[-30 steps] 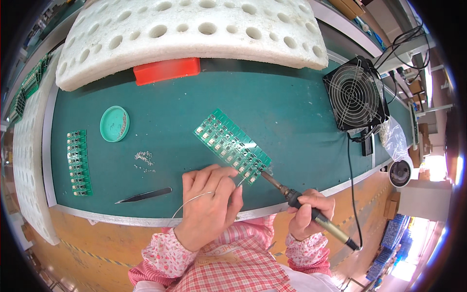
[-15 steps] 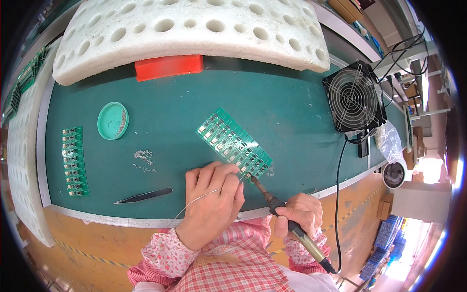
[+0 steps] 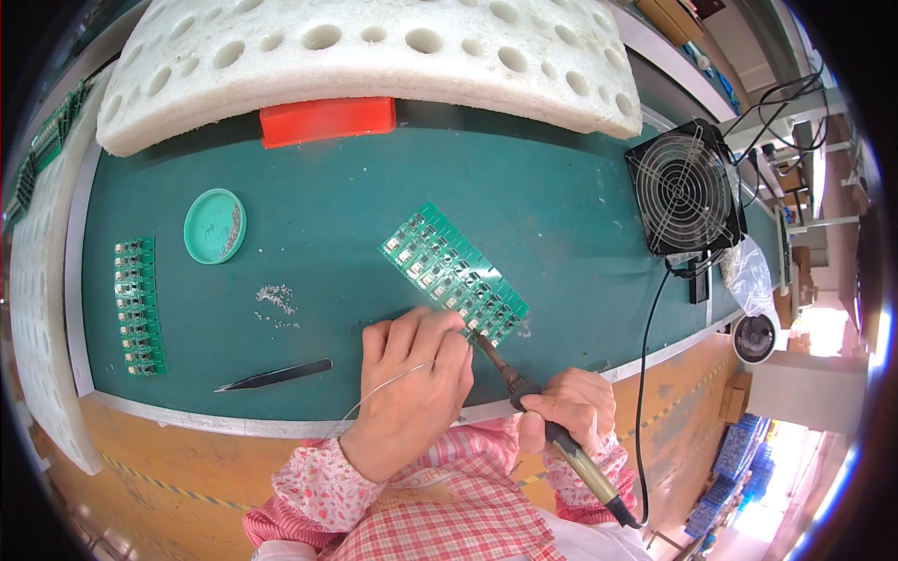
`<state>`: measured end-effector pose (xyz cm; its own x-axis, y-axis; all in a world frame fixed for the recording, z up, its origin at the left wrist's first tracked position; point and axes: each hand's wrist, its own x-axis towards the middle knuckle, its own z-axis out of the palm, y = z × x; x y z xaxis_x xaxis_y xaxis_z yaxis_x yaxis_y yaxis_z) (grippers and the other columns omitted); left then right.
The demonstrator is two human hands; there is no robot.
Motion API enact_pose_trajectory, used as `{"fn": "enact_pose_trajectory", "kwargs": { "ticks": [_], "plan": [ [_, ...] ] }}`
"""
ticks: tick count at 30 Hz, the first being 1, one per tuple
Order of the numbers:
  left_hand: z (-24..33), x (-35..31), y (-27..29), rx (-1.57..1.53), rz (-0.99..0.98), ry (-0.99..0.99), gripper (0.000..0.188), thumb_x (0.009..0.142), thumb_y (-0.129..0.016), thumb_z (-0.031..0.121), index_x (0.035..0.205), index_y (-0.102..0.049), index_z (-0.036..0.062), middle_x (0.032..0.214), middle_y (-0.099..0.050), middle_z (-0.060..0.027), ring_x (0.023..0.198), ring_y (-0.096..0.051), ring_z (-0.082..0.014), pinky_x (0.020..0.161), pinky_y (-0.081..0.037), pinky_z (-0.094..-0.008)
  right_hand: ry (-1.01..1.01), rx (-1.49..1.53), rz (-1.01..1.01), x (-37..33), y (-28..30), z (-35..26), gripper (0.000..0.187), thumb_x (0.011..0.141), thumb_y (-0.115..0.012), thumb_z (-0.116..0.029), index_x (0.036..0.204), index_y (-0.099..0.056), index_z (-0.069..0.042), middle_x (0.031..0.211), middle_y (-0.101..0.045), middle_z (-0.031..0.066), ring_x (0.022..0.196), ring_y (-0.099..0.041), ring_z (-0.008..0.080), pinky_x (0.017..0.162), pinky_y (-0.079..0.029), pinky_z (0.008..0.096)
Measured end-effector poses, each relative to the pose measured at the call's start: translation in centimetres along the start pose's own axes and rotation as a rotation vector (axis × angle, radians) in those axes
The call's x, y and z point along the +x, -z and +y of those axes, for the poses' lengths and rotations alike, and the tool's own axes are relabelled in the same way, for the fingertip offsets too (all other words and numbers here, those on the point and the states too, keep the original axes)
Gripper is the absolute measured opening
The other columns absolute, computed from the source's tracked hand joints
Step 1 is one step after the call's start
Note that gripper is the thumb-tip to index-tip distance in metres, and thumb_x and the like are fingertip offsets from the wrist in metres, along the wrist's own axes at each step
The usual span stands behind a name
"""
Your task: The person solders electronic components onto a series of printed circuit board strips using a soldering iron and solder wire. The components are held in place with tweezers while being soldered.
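Observation:
A green circuit board panel (image 3: 449, 266) lies slanted on the mat, lined with rows of small components. At its near end, my left hand (image 3: 412, 385) is closed on a thin solder wire (image 3: 385, 381), which trails over the back of the hand toward the wrist. The fingertips rest by the panel's near-left edge and are partly hidden. My right hand (image 3: 582, 404) grips a soldering iron (image 3: 589, 474) by its handle. The iron's tip meets the panel's near corner, close to the left fingertips.
Black tweezers (image 3: 276, 376), a pile of tiny parts (image 3: 276, 297), a round green dish (image 3: 190, 238) and another board panel (image 3: 138, 309) lie on the left. White holed foam (image 3: 374, 79) and a red box (image 3: 327, 122) are at the back. A fan (image 3: 685, 190) and the iron's cord (image 3: 645, 374) are right.
The iron's tip and my right hand have shifted slightly left along the panel's near end. My left hand keeps its hold on the wire. The whole view has moved a little.

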<state>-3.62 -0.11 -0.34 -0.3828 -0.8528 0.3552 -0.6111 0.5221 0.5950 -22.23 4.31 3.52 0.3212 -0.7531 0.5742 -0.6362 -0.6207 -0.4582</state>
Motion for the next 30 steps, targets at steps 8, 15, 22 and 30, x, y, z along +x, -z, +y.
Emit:
{"fn": "enact_pose_trajectory", "kwargs": {
  "ticks": [8,15,22,30],
  "plan": [
    [0.0,0.0,0.1,0.011,-0.001,0.001,0.029,0.069,-0.077,0.002,0.090,-0.057,0.0064,0.112,-0.062,-0.0034,0.103,-0.060,-0.0274,0.086,-0.040,-0.0444,0.090,-0.070,-0.019,-0.1,-0.5,-0.3,0.029,0.077,-0.073,-0.003,0.102,-0.060,-0.002,0.059,-0.051,0.0002,0.044,-0.048,0.0159,0.041,-0.037,0.0285],
    [0.0,0.0,0.2,0.002,0.013,0.003,0.028,0.069,-0.077,0.001,0.089,-0.057,0.0066,0.111,-0.063,-0.0032,0.102,-0.061,-0.0269,0.086,-0.040,-0.0435,0.082,-0.040,0.013,-0.5,-0.4,-0.8,0.024,0.075,-0.073,-0.001,0.095,-0.061,-0.001,0.056,-0.047,-0.0006,0.042,-0.043,0.0140,0.040,-0.034,0.0277],
    [-0.1,0.0,0.5,-0.045,0.017,0.007,0.022,0.074,-0.075,0.002,0.085,-0.056,0.0066,0.110,-0.065,-0.0045,0.101,-0.062,-0.0272,0.086,-0.039,-0.0426,-0.015,-0.015,0.186,-0.7,-0.4,-0.1,0.020,0.075,-0.070,0.003,0.091,-0.058,-0.001,0.053,-0.050,0.0006,0.039,-0.046,0.0160,0.039,-0.037,0.0289],
    [-0.5,0.8,1.3,-0.053,0.019,0.023,0.020,0.076,-0.073,0.003,0.083,-0.056,0.0064,0.111,-0.065,-0.0056,0.102,-0.061,-0.0282,0.086,-0.039,-0.0424,-0.075,-0.022,0.135,-0.4,0.0,0.3,0.018,0.085,-0.068,-0.009,0.096,-0.055,-0.003,0.055,-0.056,0.0021,0.042,-0.053,0.0179,0.042,-0.042,0.0309]
  ]
}}
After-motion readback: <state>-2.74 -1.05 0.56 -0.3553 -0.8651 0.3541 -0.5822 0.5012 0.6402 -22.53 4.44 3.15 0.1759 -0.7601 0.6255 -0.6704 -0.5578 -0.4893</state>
